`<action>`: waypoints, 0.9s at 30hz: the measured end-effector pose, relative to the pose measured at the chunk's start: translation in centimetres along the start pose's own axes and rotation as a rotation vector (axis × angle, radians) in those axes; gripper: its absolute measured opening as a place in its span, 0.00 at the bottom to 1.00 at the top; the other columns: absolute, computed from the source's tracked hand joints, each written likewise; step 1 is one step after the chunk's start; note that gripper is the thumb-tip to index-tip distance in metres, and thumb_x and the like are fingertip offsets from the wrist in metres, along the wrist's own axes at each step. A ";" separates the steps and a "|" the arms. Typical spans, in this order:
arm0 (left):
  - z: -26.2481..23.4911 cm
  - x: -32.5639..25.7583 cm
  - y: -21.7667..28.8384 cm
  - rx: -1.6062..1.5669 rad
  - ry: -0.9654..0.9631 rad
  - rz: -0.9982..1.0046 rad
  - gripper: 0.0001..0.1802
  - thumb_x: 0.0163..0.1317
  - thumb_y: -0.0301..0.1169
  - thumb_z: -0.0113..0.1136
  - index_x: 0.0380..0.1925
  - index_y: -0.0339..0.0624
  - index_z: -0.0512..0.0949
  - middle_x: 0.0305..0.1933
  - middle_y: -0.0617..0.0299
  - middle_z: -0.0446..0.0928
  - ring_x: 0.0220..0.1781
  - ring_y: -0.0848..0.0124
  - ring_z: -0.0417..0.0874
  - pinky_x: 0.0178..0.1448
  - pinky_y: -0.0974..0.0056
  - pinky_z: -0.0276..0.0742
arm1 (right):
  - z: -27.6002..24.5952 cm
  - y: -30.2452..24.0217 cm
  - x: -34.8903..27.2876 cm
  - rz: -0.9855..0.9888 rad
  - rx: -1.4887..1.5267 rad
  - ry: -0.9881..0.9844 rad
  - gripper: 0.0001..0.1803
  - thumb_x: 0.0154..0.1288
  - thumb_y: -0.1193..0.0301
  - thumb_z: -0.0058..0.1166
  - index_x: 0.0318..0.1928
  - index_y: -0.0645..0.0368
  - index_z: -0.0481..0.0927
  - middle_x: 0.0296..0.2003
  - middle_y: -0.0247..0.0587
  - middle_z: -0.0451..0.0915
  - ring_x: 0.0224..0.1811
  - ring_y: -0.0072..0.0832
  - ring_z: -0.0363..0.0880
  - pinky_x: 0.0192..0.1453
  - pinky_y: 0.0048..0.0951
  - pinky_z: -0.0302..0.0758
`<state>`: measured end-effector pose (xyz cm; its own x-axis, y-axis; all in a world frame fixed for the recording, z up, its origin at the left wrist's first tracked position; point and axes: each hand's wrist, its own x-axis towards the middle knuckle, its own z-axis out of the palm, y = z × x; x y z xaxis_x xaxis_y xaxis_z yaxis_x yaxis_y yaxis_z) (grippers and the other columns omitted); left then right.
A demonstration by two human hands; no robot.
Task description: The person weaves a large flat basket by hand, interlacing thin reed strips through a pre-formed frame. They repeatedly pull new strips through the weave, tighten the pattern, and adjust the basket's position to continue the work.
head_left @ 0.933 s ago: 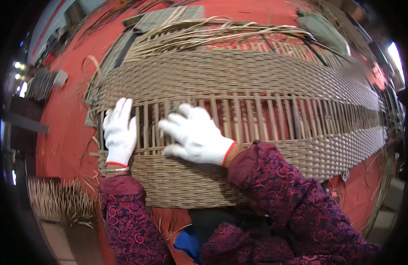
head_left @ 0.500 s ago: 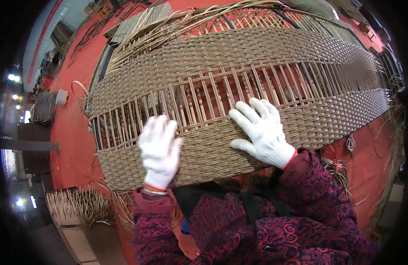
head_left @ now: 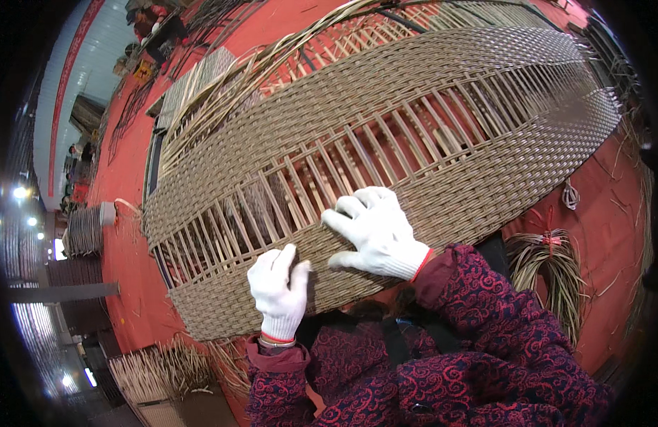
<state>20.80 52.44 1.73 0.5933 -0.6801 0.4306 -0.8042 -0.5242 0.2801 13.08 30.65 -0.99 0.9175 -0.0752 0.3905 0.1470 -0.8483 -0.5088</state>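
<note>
Woven panel (head_left: 307,114): patch blurred at two o'clock; portions behind the left hand (head_left: 279,288) and right hand (head_left: 379,233) concealed. Palm sides of both hidden. Patterned jacket (head_left: 457,370) cut off by the lower edge at five o'clock. Person (head_left: 148,27) between ten and eleven o'clock: too small to determine activity.

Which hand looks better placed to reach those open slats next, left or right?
Probably the right hand: its fingers extend close to the lower edge of the open slats. The left hand is over the lower woven band, its fingers a bit farther from the slats.
</note>
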 end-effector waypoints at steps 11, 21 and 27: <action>8.4 13.5 -1.7 0.117 -0.045 -0.079 0.05 0.63 0.30 0.69 0.38 0.47 0.85 0.39 0.55 0.84 0.38 0.54 0.87 0.43 0.53 0.82 | 0.2 0.7 -0.6 -0.027 0.062 0.157 0.34 0.44 0.45 0.73 0.46 0.55 0.80 0.43 0.40 0.78 0.50 0.40 0.77 0.58 0.44 0.70; 8.5 13.1 -2.3 0.104 -0.059 -0.013 0.06 0.68 0.27 0.66 0.42 0.39 0.83 0.42 0.52 0.83 0.42 0.58 0.87 0.48 0.58 0.82 | -0.9 2.8 -1.4 -0.161 0.203 0.149 0.26 0.46 0.52 0.73 0.39 0.56 0.80 0.39 0.39 0.76 0.47 0.39 0.76 0.56 0.43 0.71; 9.0 11.3 -0.4 -0.216 0.026 -0.279 0.15 0.71 0.26 0.64 0.55 0.34 0.81 0.53 0.53 0.80 0.55 0.65 0.83 0.60 0.61 0.81 | -8.6 11.0 -5.9 0.175 -0.332 0.317 0.27 0.48 0.46 0.68 0.44 0.48 0.82 0.44 0.36 0.77 0.53 0.41 0.73 0.59 0.48 0.68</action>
<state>28.20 40.35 -1.25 0.7922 -0.5115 0.3328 -0.6019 -0.5653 0.5640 6.11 17.25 -2.28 0.7529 -0.3437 0.5613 -0.1723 -0.9260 -0.3359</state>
